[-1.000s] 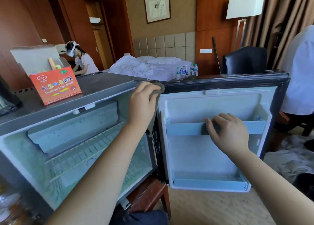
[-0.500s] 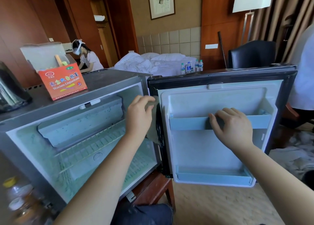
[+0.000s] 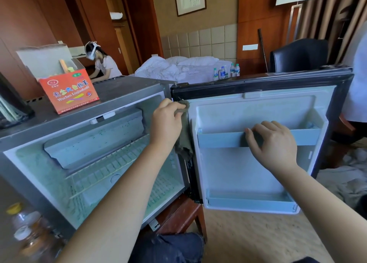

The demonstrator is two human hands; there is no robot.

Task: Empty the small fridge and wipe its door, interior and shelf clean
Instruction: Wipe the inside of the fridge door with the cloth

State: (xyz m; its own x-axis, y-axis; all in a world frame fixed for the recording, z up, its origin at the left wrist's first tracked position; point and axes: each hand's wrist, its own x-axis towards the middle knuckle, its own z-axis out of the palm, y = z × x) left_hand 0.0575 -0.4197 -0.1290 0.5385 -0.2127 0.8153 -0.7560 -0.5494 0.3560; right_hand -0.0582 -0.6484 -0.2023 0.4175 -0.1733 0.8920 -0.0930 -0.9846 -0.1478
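Left hand [image 3: 166, 121] grips grey cloth [image 3: 183, 143] at hinge edge of open fridge door [image 3: 248, 169]; cloth's top hidden under fingers. Right hand [image 3: 275, 143] grips door shelf [image 3: 218, 140], fingertips hidden behind it. Orange box [image 3: 69, 93] atop fridge [image 3: 123, 92]. Bottles [image 3: 25, 233] at lower left blurred, cut off.

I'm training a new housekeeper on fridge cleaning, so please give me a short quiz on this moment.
1. True or false: the left hand presses the cloth onto the lower door shelf.
2. Multiple choice: what does the right hand hold? A) the upper door shelf B) the wire shelf C) a water bottle
3. Fill in: the orange box stands on ___ of the fridge.

Key: 1 false, the cloth is at the top hinge-side corner of the open door; 2 A; 3 top.
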